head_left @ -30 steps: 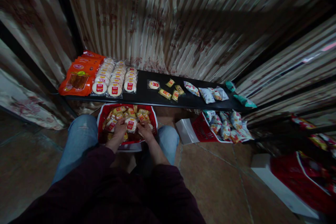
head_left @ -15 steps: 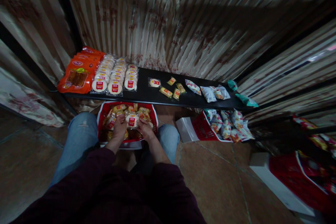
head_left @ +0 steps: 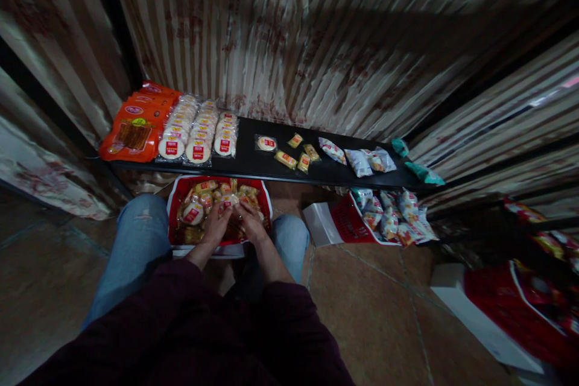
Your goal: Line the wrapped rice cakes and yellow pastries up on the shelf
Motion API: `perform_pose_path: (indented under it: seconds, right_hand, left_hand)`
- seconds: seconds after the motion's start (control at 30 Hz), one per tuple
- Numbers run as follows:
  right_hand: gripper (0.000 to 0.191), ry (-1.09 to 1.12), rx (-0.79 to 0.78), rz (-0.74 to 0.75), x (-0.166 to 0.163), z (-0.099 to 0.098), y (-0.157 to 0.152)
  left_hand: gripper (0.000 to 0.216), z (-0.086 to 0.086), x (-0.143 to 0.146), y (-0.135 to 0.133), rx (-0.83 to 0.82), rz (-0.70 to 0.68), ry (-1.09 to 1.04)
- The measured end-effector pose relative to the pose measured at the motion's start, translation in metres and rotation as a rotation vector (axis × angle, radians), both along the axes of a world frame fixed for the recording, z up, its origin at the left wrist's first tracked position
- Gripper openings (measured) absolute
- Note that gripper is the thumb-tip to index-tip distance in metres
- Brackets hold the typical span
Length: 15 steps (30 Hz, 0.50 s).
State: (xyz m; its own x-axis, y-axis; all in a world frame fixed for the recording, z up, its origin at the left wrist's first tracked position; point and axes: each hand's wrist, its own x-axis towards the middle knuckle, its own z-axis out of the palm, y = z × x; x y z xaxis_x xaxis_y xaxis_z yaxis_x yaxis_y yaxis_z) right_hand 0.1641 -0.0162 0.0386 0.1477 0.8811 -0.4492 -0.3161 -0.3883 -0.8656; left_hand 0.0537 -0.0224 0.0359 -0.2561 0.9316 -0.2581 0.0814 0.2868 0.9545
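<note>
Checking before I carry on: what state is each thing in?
Left hand: closed on wrapped snack
Right hand: likewise
Shelf: partly filled
Orange packets: overlapping
Cracker rows: wrapped, overlapping
Single cracker: wrapped, lying apart
Yellow shelf packets: scattered
White shelf packets: lying loose
Teal packets: lying apart
Near basket: open, stocked
Second basket: open, stocked
Third basket: partly visible

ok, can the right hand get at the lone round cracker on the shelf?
Likely yes: the wrapped round cracker lies apart on the shelf beyond the basket, nothing on top, though the right hand seems busy holding a packet.
</note>
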Motion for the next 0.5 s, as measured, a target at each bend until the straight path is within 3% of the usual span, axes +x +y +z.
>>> perform_pose_path:
  seconds: [0.17,0.37,0.5]
  right_hand:
    - [0.036,0.092,0.071,0.093,0.000,0.000,-0.001]
    - [0.031,-0.026,0.162,0.138,0.001,-0.006,-0.002]
    - [0.033,-0.027,0.162,0.081,0.001,-0.014,0.001]
  left_hand:
    - [0.033,0.006,0.004,-0.004,-0.027,-0.001,-0.230]
    - [0.019,-0.001,0.002,0.002,-0.161,0.211,-0.539]
    - [0.017,-0.004,-0.002,0.010,-0.219,0.287,-0.699]
